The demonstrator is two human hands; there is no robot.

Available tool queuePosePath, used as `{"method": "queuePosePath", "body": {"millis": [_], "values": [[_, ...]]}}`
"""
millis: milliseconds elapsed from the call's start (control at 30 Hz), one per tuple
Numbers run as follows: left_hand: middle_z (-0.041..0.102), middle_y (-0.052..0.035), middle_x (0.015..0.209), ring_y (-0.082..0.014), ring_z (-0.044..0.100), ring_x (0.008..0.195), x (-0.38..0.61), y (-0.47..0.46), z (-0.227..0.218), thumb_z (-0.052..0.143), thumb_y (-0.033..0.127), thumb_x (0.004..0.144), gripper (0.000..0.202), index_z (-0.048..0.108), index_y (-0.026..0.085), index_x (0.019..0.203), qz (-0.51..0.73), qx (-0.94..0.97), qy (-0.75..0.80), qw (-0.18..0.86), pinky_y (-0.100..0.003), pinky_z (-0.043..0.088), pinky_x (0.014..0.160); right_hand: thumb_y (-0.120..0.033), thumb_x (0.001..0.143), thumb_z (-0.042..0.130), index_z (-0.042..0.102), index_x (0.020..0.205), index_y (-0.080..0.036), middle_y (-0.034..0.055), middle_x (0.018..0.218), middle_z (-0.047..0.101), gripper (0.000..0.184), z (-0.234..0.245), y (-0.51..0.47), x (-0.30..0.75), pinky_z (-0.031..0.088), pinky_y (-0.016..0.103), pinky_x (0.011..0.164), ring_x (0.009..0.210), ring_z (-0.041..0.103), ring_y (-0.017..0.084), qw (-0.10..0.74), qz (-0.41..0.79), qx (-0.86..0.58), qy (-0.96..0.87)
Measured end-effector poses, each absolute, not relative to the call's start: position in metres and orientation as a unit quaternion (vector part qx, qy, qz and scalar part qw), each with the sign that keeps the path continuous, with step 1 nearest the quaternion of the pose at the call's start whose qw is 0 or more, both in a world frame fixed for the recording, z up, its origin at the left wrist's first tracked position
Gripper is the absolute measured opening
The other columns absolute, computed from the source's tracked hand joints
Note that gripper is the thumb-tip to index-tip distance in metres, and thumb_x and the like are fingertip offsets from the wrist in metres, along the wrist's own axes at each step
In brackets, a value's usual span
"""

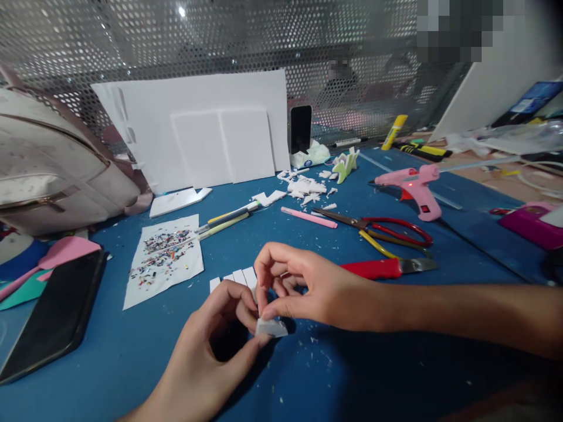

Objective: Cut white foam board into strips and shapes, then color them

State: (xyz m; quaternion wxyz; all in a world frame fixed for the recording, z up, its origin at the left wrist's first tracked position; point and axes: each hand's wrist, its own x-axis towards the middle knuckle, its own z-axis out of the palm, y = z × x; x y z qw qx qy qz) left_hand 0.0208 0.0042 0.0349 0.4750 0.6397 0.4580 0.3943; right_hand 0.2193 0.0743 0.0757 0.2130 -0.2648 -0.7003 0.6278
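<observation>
My left hand [215,346] pinches a small white foam piece [271,328] between thumb and fingers, low over the blue table [109,357]. My right hand [303,287] reaches in from the right and pinches the top of the same piece with thumb and forefinger. Just behind both hands lies a row of small white foam strips [235,278] on the table.
A white sheet with coloured scraps [165,258], pens [226,221], a pink stick [308,217], red scissors [382,225], a red-handled knife [387,268] and a pink glue gun [416,184] lie behind. White foam boards [197,129] lean at the back. A phone [55,316] and a bag [53,164] sit left.
</observation>
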Motion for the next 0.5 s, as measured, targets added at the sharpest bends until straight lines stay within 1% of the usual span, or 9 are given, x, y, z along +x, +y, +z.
{"method": "queuePosePath", "body": {"millis": [67,167,267,367,500], "values": [[0.060,0.0067,0.074,-0.0076,0.058,0.070,0.0206,0.0038,0.0342,0.068,0.029,0.090,0.017,0.052,0.026,0.096,0.390,0.640,0.456,0.480,-0.017,0.048,0.070,-0.020,0.087,0.073,0.049,0.096,-0.020,-0.0035,0.085,0.062,0.026,0.0762,0.0745,0.2196,0.037,0.024,0.063,0.069,0.044,0.009,0.201,0.631,-0.260,-0.703],[0.060,0.0057,0.076,-0.0089,0.059,0.072,0.0212,0.0034,0.0350,0.068,0.030,0.090,0.017,0.052,0.025,0.091,0.389,0.641,0.451,0.483,-0.019,0.049,0.072,-0.016,0.089,0.069,0.048,0.100,-0.020,-0.0039,0.085,0.061,0.024,0.0760,0.0738,0.2202,0.035,0.024,0.062,0.068,0.041,0.010,0.180,0.632,-0.243,-0.713],[0.060,0.0054,0.077,-0.0087,0.059,0.072,0.0221,0.0027,0.0370,0.067,0.030,0.090,0.017,0.052,0.024,0.088,0.394,0.648,0.451,0.471,-0.019,0.049,0.071,-0.015,0.091,0.065,0.048,0.102,-0.020,-0.0042,0.085,0.057,0.021,0.0761,0.0725,0.2208,0.035,0.024,0.063,0.069,0.039,0.010,0.174,0.629,-0.230,-0.722],[0.057,0.0065,0.075,-0.0077,0.058,0.071,0.0206,0.0013,0.0376,0.067,0.029,0.090,0.016,0.051,0.025,0.090,0.396,0.650,0.467,0.450,-0.017,0.049,0.071,-0.011,0.093,0.060,0.049,0.103,-0.019,-0.0041,0.086,0.054,0.017,0.0776,0.0734,0.2208,0.035,0.024,0.065,0.069,0.039,0.009,0.196,0.618,-0.228,-0.726],[0.059,0.0050,0.081,-0.0087,0.062,0.077,0.0150,0.0004,0.0361,0.067,0.029,0.090,0.017,0.050,0.025,0.092,0.414,0.636,0.491,0.428,-0.016,0.050,0.074,-0.012,0.092,0.063,0.049,0.101,-0.019,-0.0044,0.086,0.054,0.018,0.0792,0.0794,0.2210,0.036,0.023,0.066,0.071,0.042,0.009,0.235,0.617,-0.233,-0.714]]}}
